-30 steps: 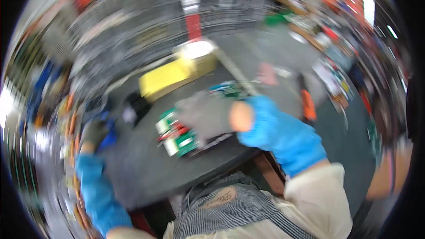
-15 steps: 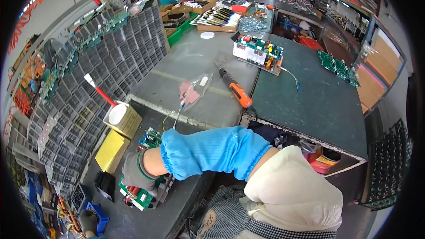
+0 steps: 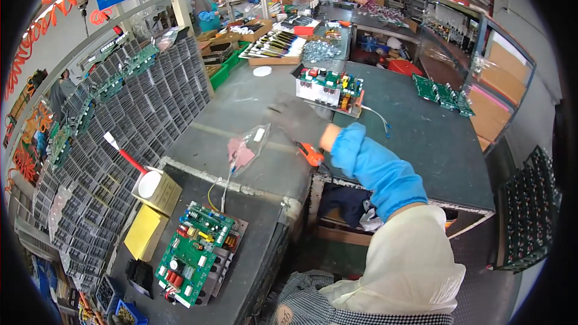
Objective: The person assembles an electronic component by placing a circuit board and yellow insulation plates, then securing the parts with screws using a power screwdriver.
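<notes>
My right hand, in a grey glove and blue sleeve, is stretched over the middle table and smeared by motion. Beneath it lies an orange and black electric screwdriver, its front part hidden by the hand; whether they touch I cannot tell. On the near dark bench sits a green circuit board with metal heat sinks along its right side, and no hand on it. A dark patch, maybe my left glove, shows at the lower left edge beside a small blue bin; its fingers cannot be made out.
A plastic bag with a pink piece lies beyond the board. Left of the board stand a yellow box and a carton with a brush. Another assembled board is at the far table. Stacked grey parts line the left.
My right hand has left the circuit board and swung up and right to the screwdriver. My left hand has dropped almost out of the picture. The view has shifted.
</notes>
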A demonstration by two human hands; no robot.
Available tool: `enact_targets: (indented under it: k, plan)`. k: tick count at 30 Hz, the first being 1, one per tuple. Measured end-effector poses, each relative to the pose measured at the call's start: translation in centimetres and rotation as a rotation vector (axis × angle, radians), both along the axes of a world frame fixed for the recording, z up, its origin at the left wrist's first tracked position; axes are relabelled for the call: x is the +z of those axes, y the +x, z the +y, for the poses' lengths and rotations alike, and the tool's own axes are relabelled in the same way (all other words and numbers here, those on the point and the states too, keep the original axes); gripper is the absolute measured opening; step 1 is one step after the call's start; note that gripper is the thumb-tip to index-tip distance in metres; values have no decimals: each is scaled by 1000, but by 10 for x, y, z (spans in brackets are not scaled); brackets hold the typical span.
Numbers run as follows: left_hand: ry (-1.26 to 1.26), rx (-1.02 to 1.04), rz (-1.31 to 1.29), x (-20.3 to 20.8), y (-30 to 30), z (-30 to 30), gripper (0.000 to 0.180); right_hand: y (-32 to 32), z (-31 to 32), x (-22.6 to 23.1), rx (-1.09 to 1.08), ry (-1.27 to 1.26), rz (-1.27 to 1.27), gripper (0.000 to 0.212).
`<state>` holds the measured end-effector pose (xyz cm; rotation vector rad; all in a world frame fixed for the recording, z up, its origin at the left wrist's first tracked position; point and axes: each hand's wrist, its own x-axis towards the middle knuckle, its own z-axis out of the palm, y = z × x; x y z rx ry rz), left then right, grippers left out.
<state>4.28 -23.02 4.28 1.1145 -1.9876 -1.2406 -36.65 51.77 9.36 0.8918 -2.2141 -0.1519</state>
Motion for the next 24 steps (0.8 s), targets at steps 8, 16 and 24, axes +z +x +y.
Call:
enact_targets:
  k: [8, 16, 24]
  plan:
    - [-244, 44, 166, -42, 24, -52, 38, -17, 54, -61, 59, 375, -242, 65]
    - [500, -8, 587, -33, 48, -15, 25, -35, 47, -86, 130, 481, -125, 49]
    - [992, -151, 918, -72, 68, 62, 33, 33, 13, -58, 237, -581, -235, 38]
